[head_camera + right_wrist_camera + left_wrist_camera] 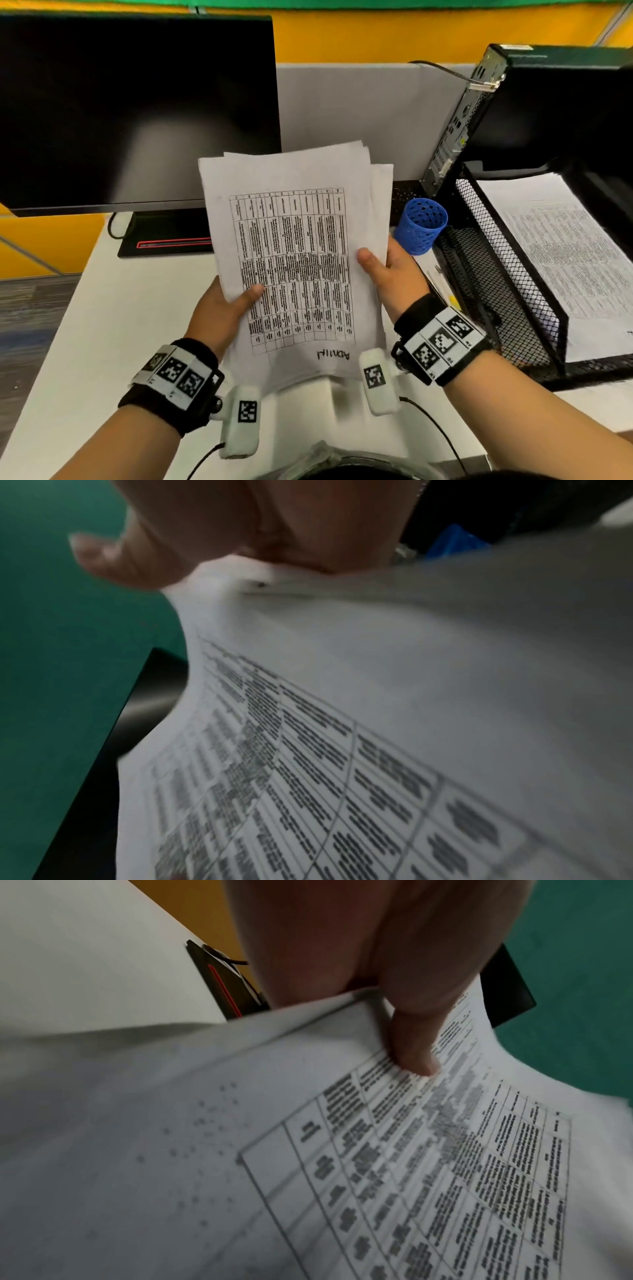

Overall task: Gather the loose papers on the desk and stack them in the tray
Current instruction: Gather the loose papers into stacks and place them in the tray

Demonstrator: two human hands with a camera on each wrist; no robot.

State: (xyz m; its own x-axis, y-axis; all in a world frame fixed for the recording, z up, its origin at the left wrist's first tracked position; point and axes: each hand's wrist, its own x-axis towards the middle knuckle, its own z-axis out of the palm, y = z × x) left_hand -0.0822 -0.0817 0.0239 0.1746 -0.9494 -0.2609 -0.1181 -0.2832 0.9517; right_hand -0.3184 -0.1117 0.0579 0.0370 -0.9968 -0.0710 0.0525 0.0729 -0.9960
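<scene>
I hold a bundle of white printed papers up above the white desk, its top sheet showing a table of text. My left hand grips the bundle's left edge, thumb on the top sheet. My right hand grips the right edge, thumb on top, fingers hidden behind the papers. The sheets are unevenly aligned at the top. The black mesh tray stands to the right and holds a stack of printed sheets.
A black monitor and its base stand at the back left. A blue mesh pen cup sits just right of the bundle, beside the tray. A black computer case rises behind the tray, against a grey partition.
</scene>
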